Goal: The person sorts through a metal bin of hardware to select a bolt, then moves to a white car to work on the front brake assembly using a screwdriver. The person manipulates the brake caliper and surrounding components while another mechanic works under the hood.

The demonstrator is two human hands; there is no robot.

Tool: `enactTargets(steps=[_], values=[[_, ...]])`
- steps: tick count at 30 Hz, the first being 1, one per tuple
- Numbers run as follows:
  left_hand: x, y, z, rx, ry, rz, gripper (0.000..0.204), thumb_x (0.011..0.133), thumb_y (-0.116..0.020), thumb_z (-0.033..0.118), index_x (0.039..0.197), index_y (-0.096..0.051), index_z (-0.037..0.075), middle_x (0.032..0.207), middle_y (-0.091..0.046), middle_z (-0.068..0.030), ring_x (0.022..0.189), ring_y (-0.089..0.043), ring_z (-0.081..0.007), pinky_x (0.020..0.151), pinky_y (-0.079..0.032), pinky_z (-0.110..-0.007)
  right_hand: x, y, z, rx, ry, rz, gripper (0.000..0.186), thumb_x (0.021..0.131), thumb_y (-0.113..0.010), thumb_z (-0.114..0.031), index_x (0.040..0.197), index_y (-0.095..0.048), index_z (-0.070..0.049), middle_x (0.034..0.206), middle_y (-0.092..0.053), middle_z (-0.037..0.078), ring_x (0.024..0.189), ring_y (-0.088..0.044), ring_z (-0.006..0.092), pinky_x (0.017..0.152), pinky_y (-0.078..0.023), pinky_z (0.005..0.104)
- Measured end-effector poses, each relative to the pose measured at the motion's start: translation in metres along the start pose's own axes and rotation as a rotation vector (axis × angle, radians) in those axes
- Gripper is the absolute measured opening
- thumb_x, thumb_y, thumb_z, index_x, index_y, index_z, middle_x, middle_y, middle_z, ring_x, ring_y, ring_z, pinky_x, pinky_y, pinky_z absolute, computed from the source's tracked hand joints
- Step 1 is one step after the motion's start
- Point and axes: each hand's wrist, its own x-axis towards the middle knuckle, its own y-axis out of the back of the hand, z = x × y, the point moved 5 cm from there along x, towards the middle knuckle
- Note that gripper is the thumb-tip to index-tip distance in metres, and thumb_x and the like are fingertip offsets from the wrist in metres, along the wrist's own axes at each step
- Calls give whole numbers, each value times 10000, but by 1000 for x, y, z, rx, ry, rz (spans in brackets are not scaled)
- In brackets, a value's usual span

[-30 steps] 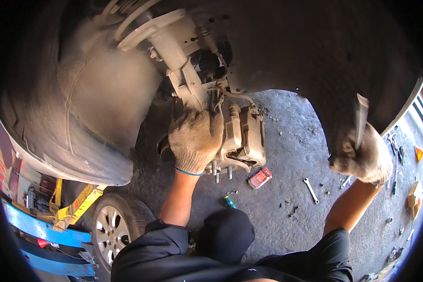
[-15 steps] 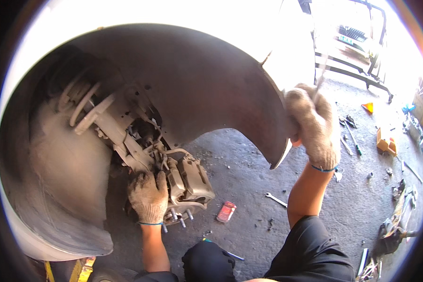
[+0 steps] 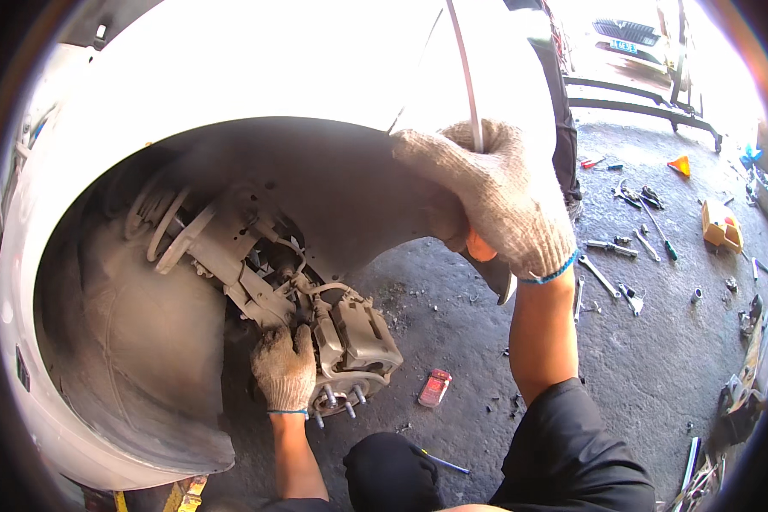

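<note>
My gloved right hand [image 3: 495,196] is closed around an orange-handled tool [image 3: 480,246], its long pale shaft [image 3: 468,68] rising above the fist, in front of the white fender [image 3: 299,60] at the wheel arch edge. Lower down, my gloved left hand [image 3: 283,369] grips the dusty suspension knuckle [image 3: 277,317], with its fingertips partly hidden. Just right of that hand are the brake caliper [image 3: 358,333] and hub studs [image 3: 350,410]. The strut [image 3: 218,256] and its spring run up into the dark wheel well liner [image 3: 128,324].
Scattered wrenches [image 3: 597,273], screwdrivers [image 3: 670,247], an orange funnel [image 3: 679,165], a yellow box [image 3: 721,226] and a red packet [image 3: 435,388] lie on the concrete floor [image 3: 529,444]. A metal stand [image 3: 640,115] and another car [image 3: 625,38] are at the upper right.
My view has swung to take in the fender and workshop. My right hand with the tool has moved up to the arch edge; my left hand stays on the knuckle.
</note>
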Motion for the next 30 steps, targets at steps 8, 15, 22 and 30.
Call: enactTargets(steps=[8,15,22,30], values=[[-7,3,-2,47,-209,68,268,973,-636,258,954,-696,-2,912,-682,-236,889,-659,-449,794,-509,-551,-8,-3,-2,15,-10,59,373,986,-755,-342,858,-750,8,589,-626,23,487,-581,70,471,-449,236],[-7,-4,-3,36,-20,11,326,978,-638,320,914,-704,8,905,-688,-243,864,-659,-452,814,-504,-553,-5,-9,1,-41,19,70,440,972,-755,-452,843,-725,-32,570,-614,5,481,-581,82,450,-449,265],[-8,-4,5,299,-414,81,261,960,-634,312,927,-732,73,934,-708,-203,871,-696,-381,763,-549,-532,-2,5,-10,184,-11,-135,413,983,-748,-451,868,-674,-61,640,-600,-5,576,-575,76,490,-432,255],[-15,-14,-10,227,-272,73,256,979,-622,340,985,-739,112,982,-713,-161,923,-690,-381,819,-544,-546,-24,38,-27,232,226,-132,498,1046,-561,-465,721,-537,-89,529,-473,15,389,-446,110,362,-289,263]])
